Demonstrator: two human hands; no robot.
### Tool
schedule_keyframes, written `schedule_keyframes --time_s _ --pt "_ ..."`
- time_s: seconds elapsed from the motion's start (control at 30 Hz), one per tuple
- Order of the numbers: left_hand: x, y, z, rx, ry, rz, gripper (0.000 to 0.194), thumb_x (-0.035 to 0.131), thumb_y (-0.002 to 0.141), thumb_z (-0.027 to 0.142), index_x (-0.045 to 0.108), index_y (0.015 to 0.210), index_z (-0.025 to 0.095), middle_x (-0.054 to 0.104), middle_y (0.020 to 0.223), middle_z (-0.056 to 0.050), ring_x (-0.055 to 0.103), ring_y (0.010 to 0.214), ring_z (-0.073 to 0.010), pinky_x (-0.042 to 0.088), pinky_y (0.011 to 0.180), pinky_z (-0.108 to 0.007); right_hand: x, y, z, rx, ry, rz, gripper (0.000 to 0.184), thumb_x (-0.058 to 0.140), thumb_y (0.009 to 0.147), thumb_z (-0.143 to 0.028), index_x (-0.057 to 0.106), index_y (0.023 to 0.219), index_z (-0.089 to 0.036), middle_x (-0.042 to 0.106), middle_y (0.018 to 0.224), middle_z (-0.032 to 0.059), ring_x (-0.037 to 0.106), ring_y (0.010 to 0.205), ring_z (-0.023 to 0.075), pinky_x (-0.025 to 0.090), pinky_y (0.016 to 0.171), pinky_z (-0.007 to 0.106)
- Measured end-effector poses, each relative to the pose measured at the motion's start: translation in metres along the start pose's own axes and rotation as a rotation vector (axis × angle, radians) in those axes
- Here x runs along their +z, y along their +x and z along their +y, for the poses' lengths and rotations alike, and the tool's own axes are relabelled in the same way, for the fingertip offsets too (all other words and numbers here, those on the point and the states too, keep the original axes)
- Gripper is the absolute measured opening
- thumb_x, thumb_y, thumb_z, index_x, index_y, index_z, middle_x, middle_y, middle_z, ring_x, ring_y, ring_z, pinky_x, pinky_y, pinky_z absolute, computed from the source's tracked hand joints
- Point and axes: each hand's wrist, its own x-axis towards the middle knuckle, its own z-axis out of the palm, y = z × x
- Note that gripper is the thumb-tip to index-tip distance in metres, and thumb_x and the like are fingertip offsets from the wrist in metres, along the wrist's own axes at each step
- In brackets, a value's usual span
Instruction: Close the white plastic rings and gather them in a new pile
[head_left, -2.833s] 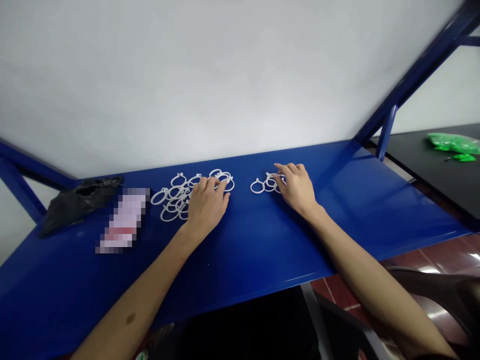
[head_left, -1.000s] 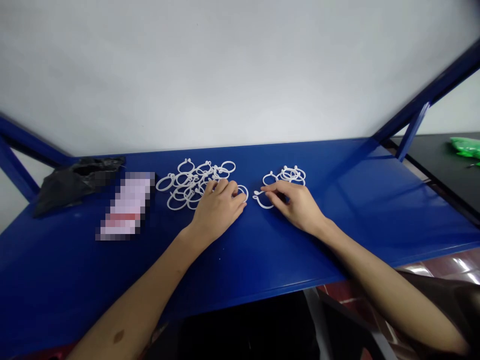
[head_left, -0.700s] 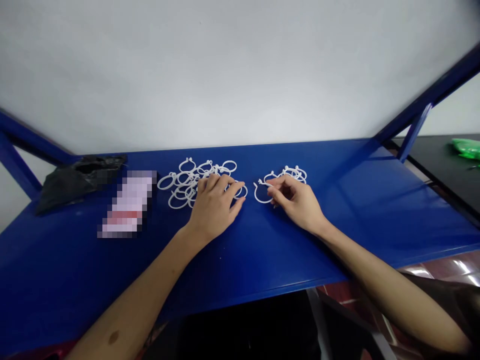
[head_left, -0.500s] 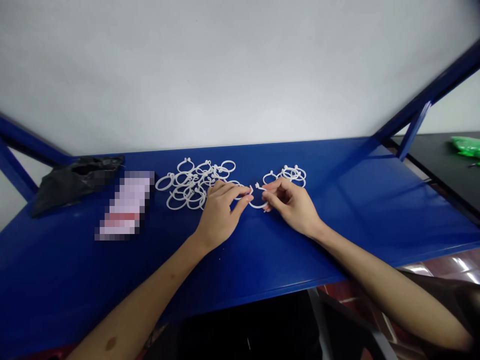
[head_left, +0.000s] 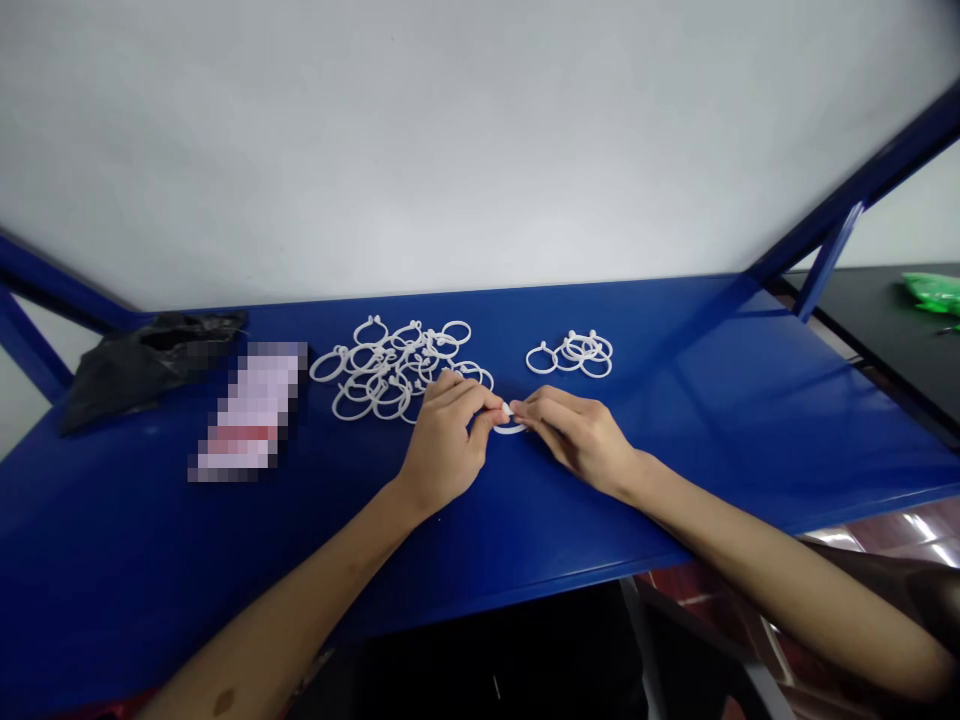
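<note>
Between my two hands is a white plastic curtain ring [head_left: 511, 430], low over the blue table. My left hand [head_left: 454, 435] pinches its left side near the ends, and my right hand [head_left: 577, 435] pinches the right side. The fingers almost meet, so whether the ring's ends are joined is hidden. Behind my left hand lies a loose pile of white curtain rings [head_left: 390, 395], some with open ends. Beyond my right hand rests a smaller cluster of curtain rings [head_left: 596, 375] that look closed.
The blue metal table [head_left: 712, 400] has a wall behind it and blue frame bars at both sides. On the left lie a black plastic bag [head_left: 135, 370] and a blurred-out pink and white item [head_left: 251, 405]. A green bag [head_left: 934, 292] sits on a black surface at far right.
Both hands have come closer together and slightly toward me. The ring's ends, apart before, are now brought together at my fingertips. The pile and cluster have not moved.
</note>
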Motion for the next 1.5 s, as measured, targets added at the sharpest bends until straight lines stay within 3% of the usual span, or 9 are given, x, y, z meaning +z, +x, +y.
schedule_keyframes --time_s 0.17,0.33,0.47,0.67,0.83,1.03,1.27,1.37,1.5 --pt "-0.003 0.005 -0.007 0.058 0.226 -0.055 0.014 0.06 0.096 0.031 0.069 0.093 0.021 0.071 0.091 -0.003 0.057 0.093 -0.0222 0.046 0.087 -0.041 -0.007 0.011 0.008 0.018 -0.15 0.087 0.015 0.051 0.102 -0.024 0.066 0.104 -0.022 0.067 0.098 0.0063 0.066 0.086 0.0167 0.056 0.075 0.03" --pt "-0.01 0.006 -0.017 0.063 0.614 -0.153 0.023 0.067 0.091 0.038 0.072 0.103 0.02 0.067 0.104 -0.01 0.053 0.102 -0.0316 0.043 0.084 -0.047 -0.026 0.017 0.032 0.234 -0.407 0.316 0.019 0.053 0.099 -0.024 0.071 0.107 -0.022 0.066 0.097 0.0067 0.062 0.072 0.0166 0.055 0.068 0.034" --pt "-0.013 0.006 -0.024 0.078 0.646 -0.218 0.012 0.064 0.093 0.028 0.074 0.092 0.023 0.066 0.101 -0.008 0.052 0.098 -0.0295 0.042 0.08 -0.044 -0.037 0.01 0.056 0.405 -0.563 0.278 0.028 0.058 0.096 -0.026 0.068 0.121 -0.019 0.066 0.101 0.01 0.061 0.084 0.0231 0.055 0.073 0.04" --pt "-0.014 0.006 -0.024 0.077 0.624 -0.219 0.009 0.067 0.091 0.028 0.074 0.092 0.023 0.065 0.1 -0.007 0.051 0.098 -0.0285 0.041 0.081 -0.043 -0.038 0.011 0.055 0.394 -0.602 0.281 0.031 0.054 0.097 -0.031 0.067 0.123 -0.019 0.065 0.105 0.0124 0.056 0.098 0.0283 0.053 0.085 0.047" --pt "-0.017 0.007 -0.021 0.123 0.556 -0.123 0.016 0.059 0.096 0.028 0.074 0.092 0.024 0.063 0.091 -0.006 0.051 0.092 -0.0256 0.041 0.078 -0.04 -0.032 0.013 0.04 0.32 -0.452 0.255 0.026 0.055 0.099 -0.034 0.068 0.118 -0.021 0.067 0.104 0.0104 0.06 0.097 0.0259 0.051 0.089 0.046" --pt "-0.016 0.007 -0.012 0.247 0.404 -0.074 0.018 0.058 0.097 0.025 0.075 0.094 0.03 0.068 0.079 -0.002 0.056 0.085 -0.0217 0.041 0.079 -0.039 -0.011 0.013 0.015 0.393 0.03 0.074 0.027 0.057 0.099 -0.04 0.064 0.118 -0.023 0.072 0.096 0.0047 0.066 0.079 0.0171 0.054 0.074 0.034" --pt "-0.012 0.006 -0.007 0.218 0.323 -0.089 0.015 0.059 0.096 0.023 0.073 0.093 0.027 0.074 0.084 0.0 0.061 0.086 -0.0208 0.043 0.08 -0.039 0.007 0.014 0.015 0.495 0.356 0.165 0.017 0.062 0.094 -0.036 0.058 0.102 -0.021 0.068 0.087 0.0014 0.065 0.074 0.0133 0.054 0.07 0.03" --pt "-0.009 0.005 -0.007 0.14 0.254 -0.048 0.007 0.063 0.093 0.025 0.07 0.09 0.025 0.073 0.084 0.0 0.062 0.087 -0.0203 0.046 0.084 -0.039 0.009 0.012 0.018 0.497 0.419 0.175 0.018 0.063 0.094 -0.035 0.056 0.103 -0.022 0.066 0.088 0.0004 0.064 0.076 0.0127 0.055 0.072 0.03" --pt "-0.003 0.004 -0.01 -0.146 0.111 0.029 0.009 0.07 0.087 0.024 0.062 0.087 0.022 0.07 0.085 0.0 0.062 0.08 -0.0164 0.05 0.077 -0.033 0.008 0.014 0.012 0.465 0.398 0.152 0.02 0.064 0.093 -0.034 0.058 0.108 -0.022 0.066 0.087 0.0007 0.065 0.076 0.0134 0.055 0.072 0.03"
